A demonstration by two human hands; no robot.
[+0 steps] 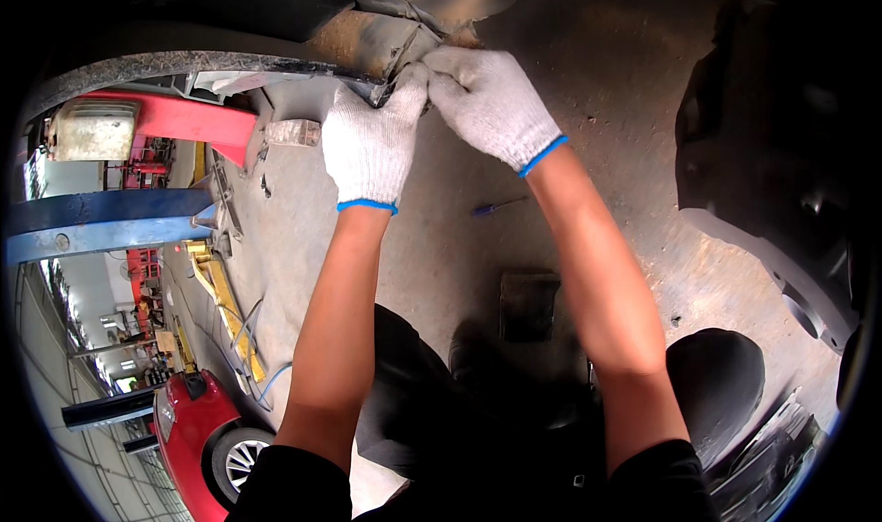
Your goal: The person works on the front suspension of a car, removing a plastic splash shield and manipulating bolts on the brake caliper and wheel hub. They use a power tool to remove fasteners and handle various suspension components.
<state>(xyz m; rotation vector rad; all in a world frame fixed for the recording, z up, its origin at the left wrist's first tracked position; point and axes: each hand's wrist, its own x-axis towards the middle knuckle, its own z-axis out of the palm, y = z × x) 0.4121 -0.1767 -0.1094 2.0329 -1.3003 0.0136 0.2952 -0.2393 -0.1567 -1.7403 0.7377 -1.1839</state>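
Both hands wear white knit gloves with blue cuffs and meet at the top middle, close against the dirty underside of a car. My left hand (370, 141) is closed around the end of a dark, curved body edge (230, 60), its thumb pointing up. Beside it, my right hand (491, 99) is closed in a pinch, fingertips touching the left thumb area; whatever lies between them is hidden. A brown, dirt-caked panel (363, 44) with a bent grey flap (413, 49) sits just above the gloves.
On the concrete floor lie a blue-handled screwdriver (487, 209) and a dark square tray (528, 307). A big black moulded car part (772, 154) stands at the right. Leftward are a blue lift post (110, 228), a yellow lift arm (225, 301) and a red car (197, 439).
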